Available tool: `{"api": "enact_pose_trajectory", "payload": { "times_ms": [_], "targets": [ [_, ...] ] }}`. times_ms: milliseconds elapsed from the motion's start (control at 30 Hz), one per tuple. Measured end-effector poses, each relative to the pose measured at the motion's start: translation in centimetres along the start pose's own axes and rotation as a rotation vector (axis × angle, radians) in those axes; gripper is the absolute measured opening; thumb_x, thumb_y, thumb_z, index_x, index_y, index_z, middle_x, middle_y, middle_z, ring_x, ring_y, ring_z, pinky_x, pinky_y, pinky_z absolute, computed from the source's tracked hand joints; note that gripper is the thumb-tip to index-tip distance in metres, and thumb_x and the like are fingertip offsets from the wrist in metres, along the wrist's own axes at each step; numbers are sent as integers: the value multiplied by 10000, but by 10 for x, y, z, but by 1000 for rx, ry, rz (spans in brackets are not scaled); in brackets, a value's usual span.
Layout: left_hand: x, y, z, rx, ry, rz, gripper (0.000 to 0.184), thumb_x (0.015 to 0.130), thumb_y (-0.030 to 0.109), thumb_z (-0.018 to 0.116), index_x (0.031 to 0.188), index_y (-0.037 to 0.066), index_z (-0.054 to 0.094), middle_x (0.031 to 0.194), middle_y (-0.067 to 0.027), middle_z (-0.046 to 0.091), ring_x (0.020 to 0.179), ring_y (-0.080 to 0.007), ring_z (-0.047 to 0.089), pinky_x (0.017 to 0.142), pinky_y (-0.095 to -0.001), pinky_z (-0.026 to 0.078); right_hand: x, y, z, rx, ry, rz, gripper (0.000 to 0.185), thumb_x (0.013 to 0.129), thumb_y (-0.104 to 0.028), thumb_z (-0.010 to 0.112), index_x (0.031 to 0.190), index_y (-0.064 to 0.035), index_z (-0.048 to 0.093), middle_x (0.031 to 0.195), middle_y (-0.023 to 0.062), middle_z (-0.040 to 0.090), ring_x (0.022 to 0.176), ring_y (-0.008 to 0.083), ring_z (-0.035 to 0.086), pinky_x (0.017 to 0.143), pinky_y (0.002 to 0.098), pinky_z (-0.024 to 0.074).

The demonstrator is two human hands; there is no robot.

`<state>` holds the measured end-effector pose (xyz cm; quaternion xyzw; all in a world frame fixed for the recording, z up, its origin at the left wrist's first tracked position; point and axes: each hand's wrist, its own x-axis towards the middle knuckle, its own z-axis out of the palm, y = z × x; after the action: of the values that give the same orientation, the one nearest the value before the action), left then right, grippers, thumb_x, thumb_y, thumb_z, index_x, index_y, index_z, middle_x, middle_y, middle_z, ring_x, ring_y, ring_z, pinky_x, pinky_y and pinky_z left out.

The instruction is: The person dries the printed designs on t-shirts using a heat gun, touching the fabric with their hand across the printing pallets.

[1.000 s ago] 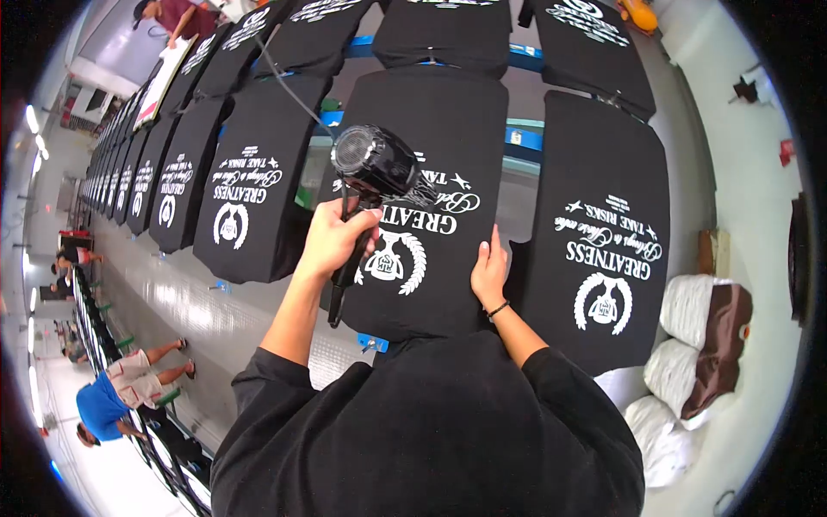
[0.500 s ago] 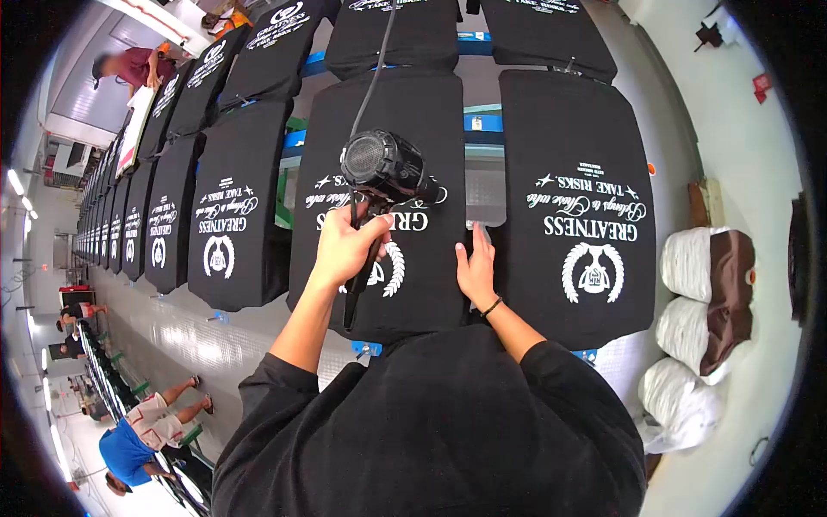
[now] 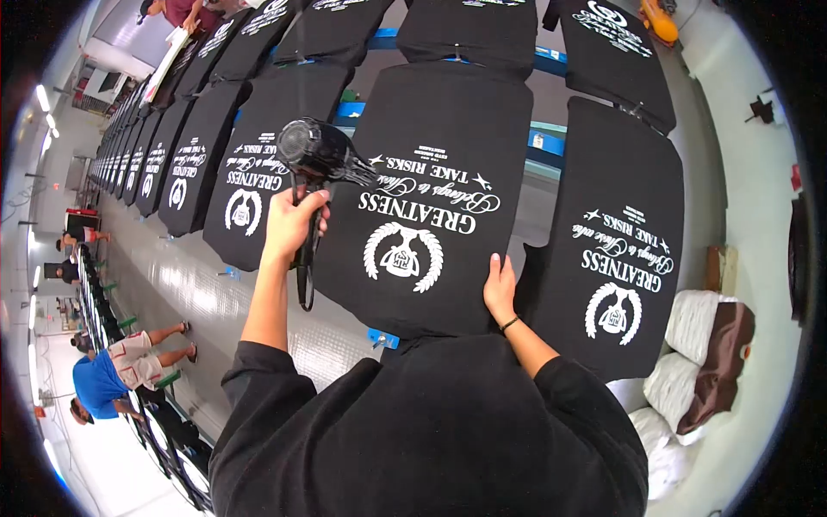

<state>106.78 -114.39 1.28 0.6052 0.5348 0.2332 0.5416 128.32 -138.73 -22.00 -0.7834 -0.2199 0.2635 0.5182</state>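
My left hand (image 3: pixel 293 224) is wrapped round the handle of a black hair dryer (image 3: pixel 320 153). The dryer is held above the board's left side, its nozzle pointing right across the print. Beneath it, a black T-shirt (image 3: pixel 431 112) lies stretched flat over a board, with white lettering and a wreath emblem that appear upside down to me. My right hand (image 3: pixel 500 289) rests against the right edge of this T-shirt, fingers extended; part of them is hidden at the edge. Another printed black T-shirt (image 3: pixel 620 189) lies on the board to the right.
A long row of shirt-covered boards runs to the left, with blue metal brackets (image 3: pixel 548 142) between them. White bundles (image 3: pixel 689 332) and brown cloth (image 3: pixel 722 362) stand at right by the wall. A person in a blue shirt (image 3: pixel 96 386) is at lower left, another at upper left.
The view has swung, shifting the boards. The dryer has moved from over the print to the T-shirt's left side, uncovering the emblem. My right hand stays at the right edge.
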Motion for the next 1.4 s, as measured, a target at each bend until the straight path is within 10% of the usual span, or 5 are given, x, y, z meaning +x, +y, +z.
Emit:
{"api": "enact_pose_trajectory", "payload": {
  "times_ms": [567, 1200, 1400],
  "targets": [
    [-27, -19, -40, -38, -19, -47, 150, 883, 147, 653, 932, 7, 636, 670, -50, 615, 512, -107, 566, 470, -245, 445, 0, -1, -1, -32, -1, -51, 430, 1043, -332, 417, 1201, 47, 544, 1126, 239, 640, 1040, 400, 607, 903, 419, 454],
    [-68, 6, 92, -75, -383, 34, 162, 869, 107, 664, 783, -12, 597, 656, -46, 608, 538, -98, 560, 516, -259, 464, -19, 23, -20, -92, -183, -148, 609, 1003, -319, 481, 1429, 87, 321, 1382, 288, 455, 1280, 409, 459, 1090, 427, 344],
    [-68, 9, 87, -16, -360, 69, 145, 870, 112, 663, 823, -7, 595, 663, -47, 609, 527, -103, 558, 502, -266, 463, -26, 22, -26, -39, -260, -157, 706, 853, -326, 728, 1372, 34, 414, 1317, 243, 519, 1224, 380, 517, 1046, 425, 400]
  ]
}}
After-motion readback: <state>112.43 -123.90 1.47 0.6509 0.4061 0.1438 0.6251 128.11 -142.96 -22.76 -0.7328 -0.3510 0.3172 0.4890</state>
